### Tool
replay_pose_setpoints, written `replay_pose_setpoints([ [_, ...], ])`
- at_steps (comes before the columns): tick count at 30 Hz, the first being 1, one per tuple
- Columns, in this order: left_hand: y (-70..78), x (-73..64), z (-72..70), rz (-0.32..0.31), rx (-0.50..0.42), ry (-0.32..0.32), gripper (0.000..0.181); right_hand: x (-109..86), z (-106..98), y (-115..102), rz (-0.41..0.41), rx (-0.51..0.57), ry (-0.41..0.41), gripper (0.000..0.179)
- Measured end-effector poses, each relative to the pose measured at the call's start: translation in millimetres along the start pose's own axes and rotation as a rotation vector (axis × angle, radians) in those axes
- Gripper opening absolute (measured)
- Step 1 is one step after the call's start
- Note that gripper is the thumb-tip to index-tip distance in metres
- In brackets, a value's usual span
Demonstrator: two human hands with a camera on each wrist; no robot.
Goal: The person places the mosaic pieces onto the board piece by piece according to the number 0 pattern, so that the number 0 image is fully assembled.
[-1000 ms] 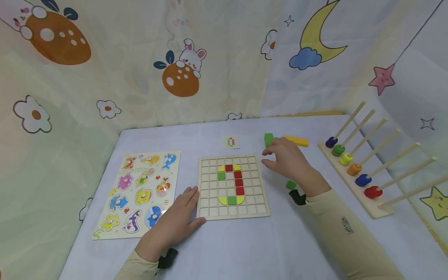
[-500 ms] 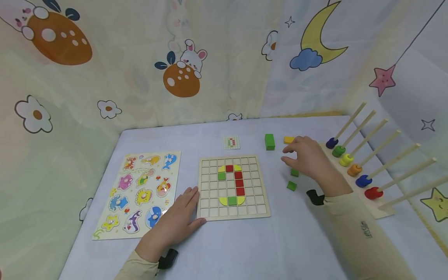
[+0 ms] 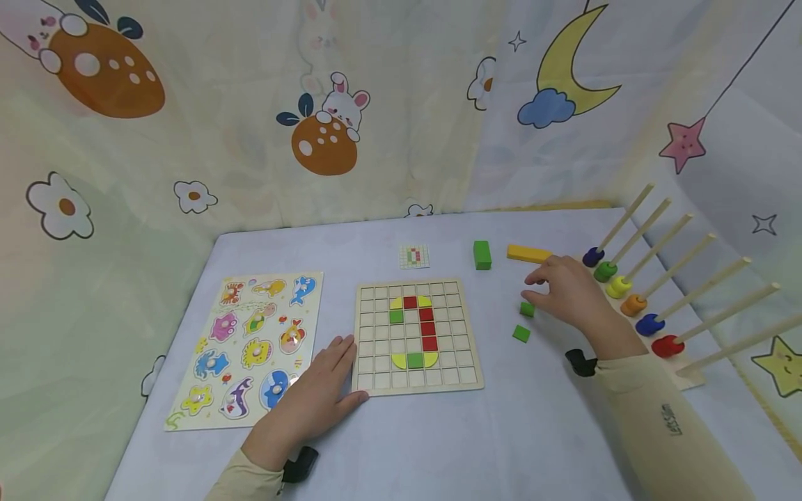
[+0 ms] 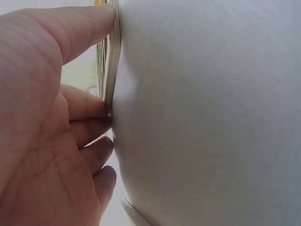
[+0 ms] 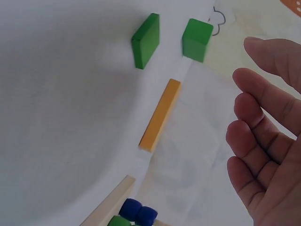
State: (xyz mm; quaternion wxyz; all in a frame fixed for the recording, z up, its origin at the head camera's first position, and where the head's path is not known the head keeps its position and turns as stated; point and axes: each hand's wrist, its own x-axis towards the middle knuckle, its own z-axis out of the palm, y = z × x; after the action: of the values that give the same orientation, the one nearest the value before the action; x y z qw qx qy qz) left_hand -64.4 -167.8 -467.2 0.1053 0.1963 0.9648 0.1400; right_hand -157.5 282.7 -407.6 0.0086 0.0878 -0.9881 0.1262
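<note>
A wooden grid board (image 3: 461, 327) lies mid-table, with red, green and yellow tiles set as a rounded shape. My left hand (image 3: 317, 393) rests at its left edge, fingers straight, thumb by the near corner. The left wrist view shows thumb and fingertips right at the board's edge (image 4: 112, 70). To the right, my right hand (image 3: 567, 296) hovers with thumb and forefinger apart and nothing between them. Its thumb tip overlaps a small green block (image 3: 528, 309); a second green block (image 3: 521, 334) lies nearer me. In the right wrist view its fingers (image 5: 247, 141) are loosely bent.
Beyond the board lie a small pattern card (image 3: 414, 256), an upright green block (image 3: 482, 255) and a yellow bar (image 3: 528, 253). A pegged wooden rack (image 3: 689, 379) with coloured beads stands right, partly behind the right arm. An animal puzzle board (image 3: 209, 330) lies left.
My right hand has moved right and towards me, away from the upright green block, uncovering the yellow bar's left part and a small green block. My left hand has stayed put.
</note>
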Motion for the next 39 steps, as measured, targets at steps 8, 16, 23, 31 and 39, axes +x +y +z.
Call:
replay_pose_setpoints([
  [8, -0.1, -0.4, 0.0, 0.004, -0.008, 0.005, 0.091, -2.0, 9, 13, 0.041, 0.011, -0.083, 0.030],
  [16, -1.0, -0.2, 1.2, 0.003, -0.005, -0.001, 0.092, -2.2, 20, 21, 0.084, 0.045, -0.129, 0.030],
  [23, -2.2, 0.7, 2.8, -0.008, -0.005, -0.014, 0.093, -1.0, 30, 25, 0.088, 0.040, -0.156, 0.030],
  [31, -1.5, 0.5, 2.1, -0.007, -0.007, -0.014, 0.092, 1.5, 35, 27, 0.061, 0.011, -0.167, 0.029],
  [39, -1.3, 0.4, 1.7, 0.007, 0.010, 0.001, 0.091, 1.5, 37, 29, 0.059, 0.009, -0.168, 0.028],
])
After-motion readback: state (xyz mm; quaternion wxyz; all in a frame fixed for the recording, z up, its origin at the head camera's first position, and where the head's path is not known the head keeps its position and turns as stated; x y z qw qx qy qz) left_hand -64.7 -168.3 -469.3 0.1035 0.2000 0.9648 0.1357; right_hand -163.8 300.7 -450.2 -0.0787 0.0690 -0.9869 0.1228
